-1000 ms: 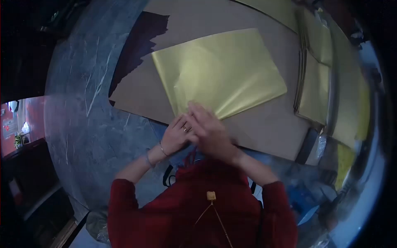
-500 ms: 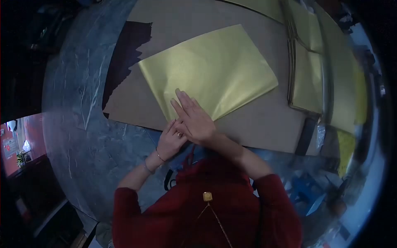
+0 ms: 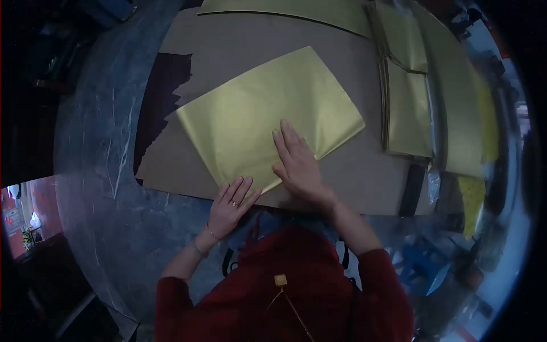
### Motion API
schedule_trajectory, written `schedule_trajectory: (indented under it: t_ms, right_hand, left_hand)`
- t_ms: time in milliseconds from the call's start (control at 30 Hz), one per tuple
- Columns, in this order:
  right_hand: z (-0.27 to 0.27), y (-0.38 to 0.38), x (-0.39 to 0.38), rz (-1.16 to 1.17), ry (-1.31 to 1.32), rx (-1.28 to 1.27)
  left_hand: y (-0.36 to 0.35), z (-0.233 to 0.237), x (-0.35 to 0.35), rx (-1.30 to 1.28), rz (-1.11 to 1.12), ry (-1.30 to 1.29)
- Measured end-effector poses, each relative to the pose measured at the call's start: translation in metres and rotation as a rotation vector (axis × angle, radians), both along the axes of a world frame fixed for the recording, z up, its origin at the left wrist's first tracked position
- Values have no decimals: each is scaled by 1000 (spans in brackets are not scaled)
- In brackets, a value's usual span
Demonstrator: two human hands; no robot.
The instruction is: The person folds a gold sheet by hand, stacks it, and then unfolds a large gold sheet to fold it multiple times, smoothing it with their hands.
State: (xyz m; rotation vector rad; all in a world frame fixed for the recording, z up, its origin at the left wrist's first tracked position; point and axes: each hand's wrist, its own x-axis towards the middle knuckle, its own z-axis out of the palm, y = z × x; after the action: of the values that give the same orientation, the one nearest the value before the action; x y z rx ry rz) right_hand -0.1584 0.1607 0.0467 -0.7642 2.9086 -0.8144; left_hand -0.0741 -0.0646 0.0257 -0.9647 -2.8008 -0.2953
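A sheet of gold paper (image 3: 256,108) lies askew on a brown cardboard sheet (image 3: 353,182), its near edge folded over. My left hand (image 3: 229,204) rests on the paper's near corner, fingers spread and a ring on one of them. Farther along the folded edge, to the right, my right hand (image 3: 298,164) lies flat on the gold surface with its fingers stretched out. Neither hand grips anything. What lies beneath my palms is hidden.
Stacked folded gold papers (image 3: 405,108) stand at the right, with a black strip (image 3: 411,190) near them. Another gold sheet (image 3: 290,12) lies at the far edge. A dark torn patch (image 3: 162,94) borders the cardboard's left side. A blue stool (image 3: 421,262) stands on the floor, lower right.
My right hand has slid right along the folded edge, away from my left hand. The left hand has moved slightly down and left, and the whole view has shifted a little.
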Motion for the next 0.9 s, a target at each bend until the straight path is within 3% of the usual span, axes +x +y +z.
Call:
schedule_trajectory:
  t_ms: [600, 833, 900]
  right_hand:
    - [1, 78, -33, -101, 99, 165]
    - [8, 88, -39, -157, -24, 129]
    - [0, 103, -47, -181, 28, 146]
  left_hand:
    - [0, 6, -1, -16, -12, -33]
    - [1, 14, -3, -13, -23, -83]
    - [0, 2, -1, -10, -11, 17]
